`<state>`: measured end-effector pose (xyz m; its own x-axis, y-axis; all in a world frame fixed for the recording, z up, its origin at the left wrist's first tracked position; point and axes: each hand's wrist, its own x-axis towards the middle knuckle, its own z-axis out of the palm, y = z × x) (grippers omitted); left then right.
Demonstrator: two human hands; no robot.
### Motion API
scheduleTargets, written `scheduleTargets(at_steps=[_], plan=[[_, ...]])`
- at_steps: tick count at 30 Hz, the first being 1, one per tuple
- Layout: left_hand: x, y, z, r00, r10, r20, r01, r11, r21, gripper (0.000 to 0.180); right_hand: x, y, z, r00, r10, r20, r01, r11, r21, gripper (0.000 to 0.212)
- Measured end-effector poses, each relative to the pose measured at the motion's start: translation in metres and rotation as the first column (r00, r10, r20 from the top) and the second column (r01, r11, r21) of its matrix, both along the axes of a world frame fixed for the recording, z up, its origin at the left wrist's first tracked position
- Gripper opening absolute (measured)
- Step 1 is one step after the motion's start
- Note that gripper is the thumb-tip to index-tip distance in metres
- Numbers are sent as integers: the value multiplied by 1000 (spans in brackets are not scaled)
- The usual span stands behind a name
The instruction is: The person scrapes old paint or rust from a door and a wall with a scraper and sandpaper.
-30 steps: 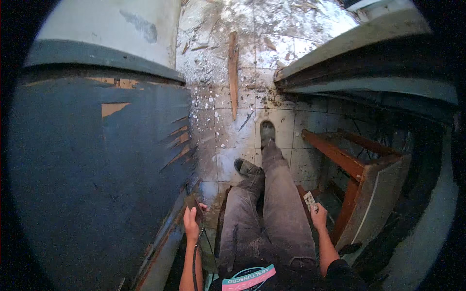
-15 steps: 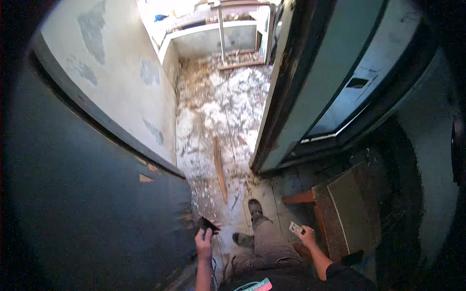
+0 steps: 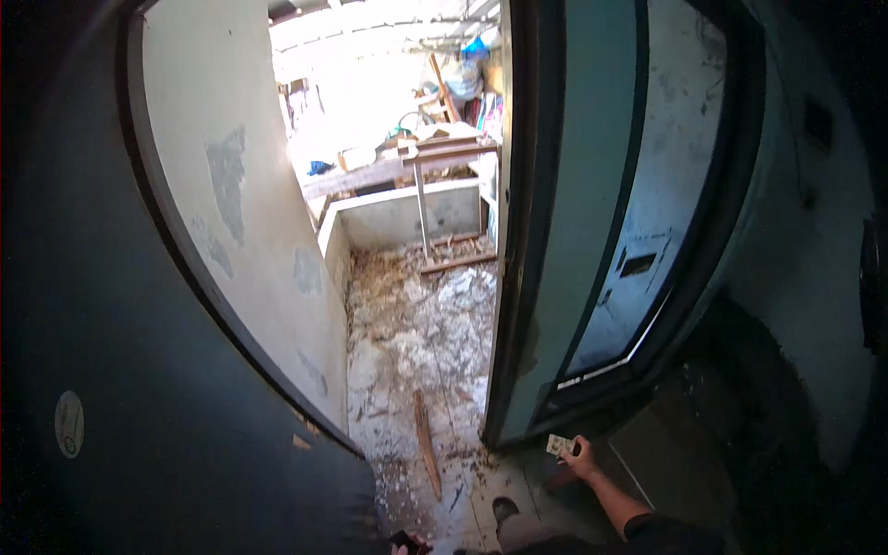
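Note:
My right hand [image 3: 581,460] reaches out over the dim floor at lower right, its fingers closed on the edge of a small pale rectangular piece [image 3: 559,446] with darker marks. What kind of piece it is I cannot make out. At the bottom edge, only part of my left hand [image 3: 401,549] shows. A dark flat object [image 3: 408,540] is in its fingers, mostly cut off by the picture's border. My shoe [image 3: 504,508] stands on the floor between the two hands.
A doorway opens ahead, with a patched pale wall [image 3: 242,185] on its left. A long wooden strip [image 3: 426,444] lies on the debris-strewn floor [image 3: 407,342]. Further off stands a wooden frame [image 3: 421,203] by a low wall [image 3: 370,222]. The dark door frame [image 3: 518,231] rises at right.
The view has tilted upward, showing more of the area beyond the doorway. My left hand has dropped to the bottom edge of the picture. Both hands keep hold of their things.

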<state>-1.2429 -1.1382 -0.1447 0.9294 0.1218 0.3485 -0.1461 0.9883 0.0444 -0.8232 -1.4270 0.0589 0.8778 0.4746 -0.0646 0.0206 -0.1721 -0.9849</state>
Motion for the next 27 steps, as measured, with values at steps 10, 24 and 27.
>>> scheduleTargets(at_steps=[10,24,27], plan=[[124,-59,252,183,899,-397,-505,432,747,27,113,16,12,999,15,35,-20,987,158,25],[250,-35,276,338,898,-280,-582,434,688,19,176,7,123,473,285,834,192,890,-414,44],[241,-21,281,356,891,-281,-563,445,697,18,121,25,221,767,40,640,138,964,-227,35]])
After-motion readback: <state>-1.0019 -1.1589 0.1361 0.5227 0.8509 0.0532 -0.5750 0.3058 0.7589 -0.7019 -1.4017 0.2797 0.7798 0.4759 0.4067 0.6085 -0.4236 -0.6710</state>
